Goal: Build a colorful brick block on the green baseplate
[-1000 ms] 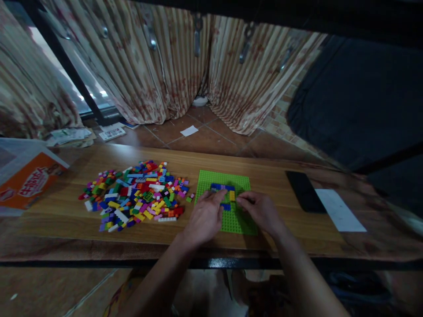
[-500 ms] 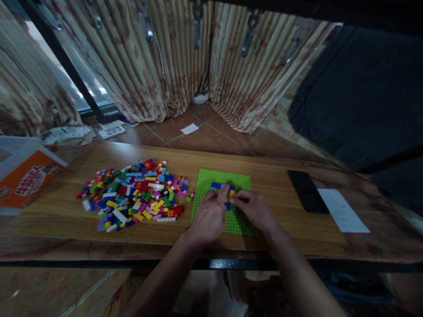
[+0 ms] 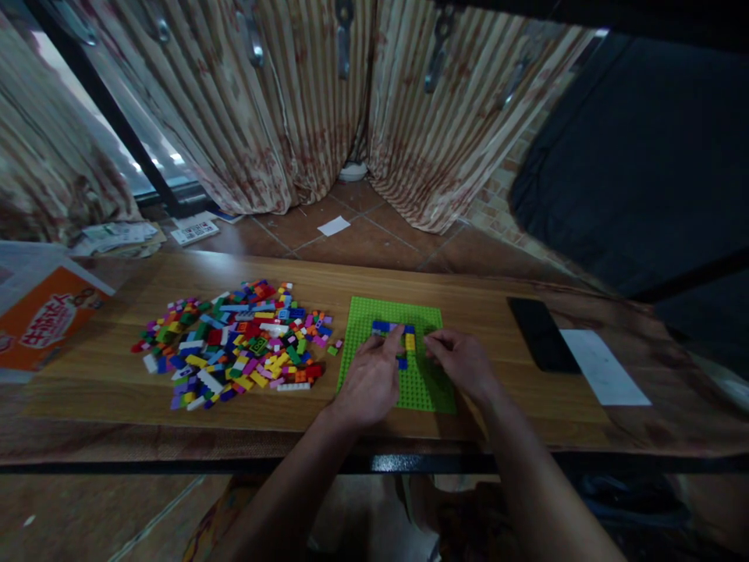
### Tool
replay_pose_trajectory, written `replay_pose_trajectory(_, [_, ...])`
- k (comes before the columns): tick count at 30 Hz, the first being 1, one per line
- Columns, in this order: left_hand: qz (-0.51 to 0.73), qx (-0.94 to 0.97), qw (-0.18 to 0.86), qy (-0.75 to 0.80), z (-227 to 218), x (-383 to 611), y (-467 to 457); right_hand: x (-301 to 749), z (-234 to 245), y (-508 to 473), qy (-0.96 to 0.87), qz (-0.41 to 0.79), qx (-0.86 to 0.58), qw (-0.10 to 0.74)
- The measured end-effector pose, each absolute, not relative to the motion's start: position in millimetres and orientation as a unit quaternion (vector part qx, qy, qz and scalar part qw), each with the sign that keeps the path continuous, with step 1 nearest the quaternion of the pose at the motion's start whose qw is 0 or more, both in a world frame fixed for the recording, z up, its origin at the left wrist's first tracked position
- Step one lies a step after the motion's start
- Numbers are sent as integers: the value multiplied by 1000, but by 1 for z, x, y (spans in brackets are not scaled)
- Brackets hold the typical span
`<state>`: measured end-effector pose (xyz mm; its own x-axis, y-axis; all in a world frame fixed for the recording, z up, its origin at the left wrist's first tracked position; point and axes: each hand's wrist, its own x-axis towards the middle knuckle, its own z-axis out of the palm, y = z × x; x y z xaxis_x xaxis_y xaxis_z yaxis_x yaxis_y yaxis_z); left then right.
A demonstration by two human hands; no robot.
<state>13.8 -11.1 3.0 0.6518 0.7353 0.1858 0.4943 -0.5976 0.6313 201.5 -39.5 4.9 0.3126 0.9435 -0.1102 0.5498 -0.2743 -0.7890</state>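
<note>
A green studded baseplate (image 3: 430, 394) lies on the wooden board, with toy bricks set on it in a frame-like shape. Blue bricks (image 3: 383, 325) run along its far side, a yellow brick (image 3: 410, 343) stands on the right side and a blue brick (image 3: 402, 364) is nearer me. My left hand (image 3: 368, 386) lies over the left part of the bricks, index finger stretched out and touching them; it hides some of them. Just right of the yellow brick, apart from it, my right hand (image 3: 462, 361) has its thumb and fingertips pinched together. Whatever is between them, if anything, is hidden.
A large pile of mixed toy bricks (image 3: 234, 343) spreads over the board (image 3: 328, 281) to the left. Beyond it stands a plastic box with an orange label (image 3: 55, 316). On the right lie a black phone (image 3: 543, 336) and a white paper (image 3: 605, 367).
My right hand has moved a little to the right, off the bricks, uncovering more of the yellow brick. My left hand stays in nearly the same place on the bricks.
</note>
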Motion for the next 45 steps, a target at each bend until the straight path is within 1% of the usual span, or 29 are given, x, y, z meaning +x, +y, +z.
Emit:
replay_pose_trajectory(9, [225,870,260,354,3,15,-12,193,14,-40,-524,285,-748,289])
replay_pose_trajectory(16, [203,886,237,342,0,19,-17,192,13,-39,-531,282,-747,283])
replay_pose_trajectory(25, [160,903,172,360,0,24,-23,188,13,-37,-514,295,-750,292])
replay_pose_trajectory(31, [126,910,98,383,6,33,-32,187,15,-37,-521,287,-752,282])
replay_pose_trajectory(38, [159,900,51,402,1,44,-43,187,14,-37,-530,269,-760,263])
replay_pose_trajectory(42, [186,890,48,413,-2,49,-47,185,14,-37,-538,263,-757,261])
replay_pose_trajectory(45, [185,885,70,422,-1,48,-47,184,14,-37,-537,256,-760,262])
